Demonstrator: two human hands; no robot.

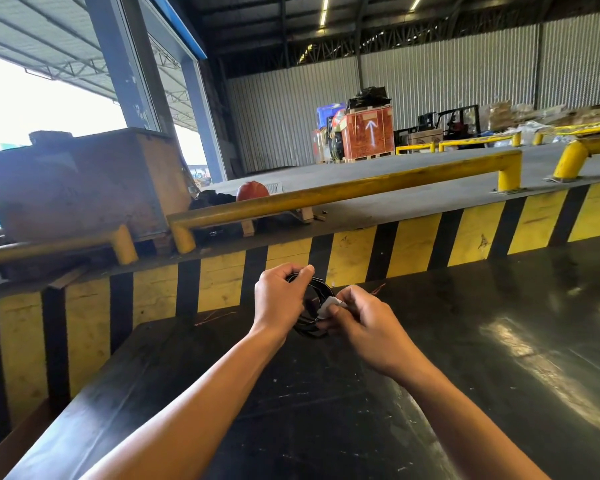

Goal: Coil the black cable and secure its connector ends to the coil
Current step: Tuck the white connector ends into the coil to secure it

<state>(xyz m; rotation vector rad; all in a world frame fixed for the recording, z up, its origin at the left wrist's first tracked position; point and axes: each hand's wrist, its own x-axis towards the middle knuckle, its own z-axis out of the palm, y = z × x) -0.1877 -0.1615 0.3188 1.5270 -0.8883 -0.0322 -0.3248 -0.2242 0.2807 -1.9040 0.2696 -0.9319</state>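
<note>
A small coil of black cable (313, 306) is held between both hands above the far part of a black table (465, 358). My left hand (279, 299) grips the coil's left and top side, thumb over the loops. My right hand (364, 323) pinches a white connector (330, 304) pressed against the coil's right side. Much of the coil is hidden behind my fingers, and a second connector end is not visible.
A yellow-and-black striped ledge (413, 251) rises just behind the table, with yellow guard rails (343, 192) on top. An orange hard hat (252, 190) and a rusty box (84, 181) sit beyond. Thin red wire scraps (212, 317) lie on the table.
</note>
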